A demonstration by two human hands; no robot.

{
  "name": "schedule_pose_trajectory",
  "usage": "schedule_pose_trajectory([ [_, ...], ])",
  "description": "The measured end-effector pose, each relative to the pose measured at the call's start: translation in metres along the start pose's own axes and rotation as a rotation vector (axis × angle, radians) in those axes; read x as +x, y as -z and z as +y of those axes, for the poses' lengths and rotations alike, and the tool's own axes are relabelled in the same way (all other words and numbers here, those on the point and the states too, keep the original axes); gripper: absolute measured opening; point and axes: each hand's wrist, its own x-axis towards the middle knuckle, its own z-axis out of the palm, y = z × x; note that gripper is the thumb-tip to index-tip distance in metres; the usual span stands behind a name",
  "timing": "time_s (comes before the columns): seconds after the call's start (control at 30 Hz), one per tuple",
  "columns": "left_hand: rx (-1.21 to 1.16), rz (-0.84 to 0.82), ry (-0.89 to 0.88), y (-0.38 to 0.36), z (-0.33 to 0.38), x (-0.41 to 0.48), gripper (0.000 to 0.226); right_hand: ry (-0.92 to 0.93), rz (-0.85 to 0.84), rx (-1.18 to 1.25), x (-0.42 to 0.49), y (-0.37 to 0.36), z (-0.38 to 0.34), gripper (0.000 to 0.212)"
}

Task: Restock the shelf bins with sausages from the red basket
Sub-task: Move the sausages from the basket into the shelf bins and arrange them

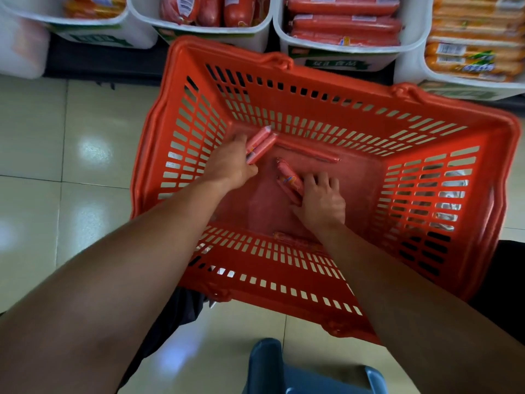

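Observation:
The red basket (426,132) stands on the tiled floor below the shelf bins. Both my hands are inside it. My left hand (230,163) grips two red sausages (261,143) near the basket's far left corner. My right hand (322,200) curls its fingers round a short sausage (289,177) lying on the basket floor. A long thin sausage (309,153) lies along the far side of the floor, and another sausage (295,238) lies by the near wall. White shelf bins (343,56) above hold red sausages (343,24).
A bin of orange sausage packs (471,41) sits at the upper right, and further white bins (93,29) at the upper left. A blue stool (298,371) is under me on the glossy tiles (85,137).

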Motion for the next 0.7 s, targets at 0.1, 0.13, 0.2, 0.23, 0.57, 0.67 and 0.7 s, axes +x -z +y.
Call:
schedule_pose_trajectory([
  [0.1, 0.156, -0.022, -0.211, 0.000, 0.014, 0.015, 0.056, -0.034, -0.017, -0.021, -0.002, 0.000, 0.008, 0.066],
  [0.13, 0.186, -0.028, -0.250, -0.003, 0.020, 0.019, 0.057, -0.044, -0.033, -0.035, -0.004, 0.001, 0.015, 0.066],
  [0.2, 0.200, -0.042, -0.314, -0.010, 0.031, 0.025, 0.060, -0.074, -0.040, -0.044, -0.007, 0.005, 0.035, 0.066],
  [0.23, 0.196, -0.054, -0.347, -0.015, 0.036, 0.027, 0.063, -0.096, -0.035, -0.039, -0.009, 0.007, 0.046, 0.065],
  [0.57, 0.231, -0.205, -0.317, -0.046, 0.032, 0.012, 0.052, -0.134, -0.069, -0.015, -0.010, 0.015, 0.069, 0.063],
  [0.67, 0.213, -0.229, -0.216, -0.040, 0.021, 0.004, 0.049, -0.107, -0.136, -0.039, -0.011, 0.022, 0.068, 0.062],
  [0.7, 0.210, -0.239, -0.178, -0.037, 0.017, 0.001, 0.050, -0.094, -0.183, -0.016, -0.012, 0.025, 0.068, 0.061],
])
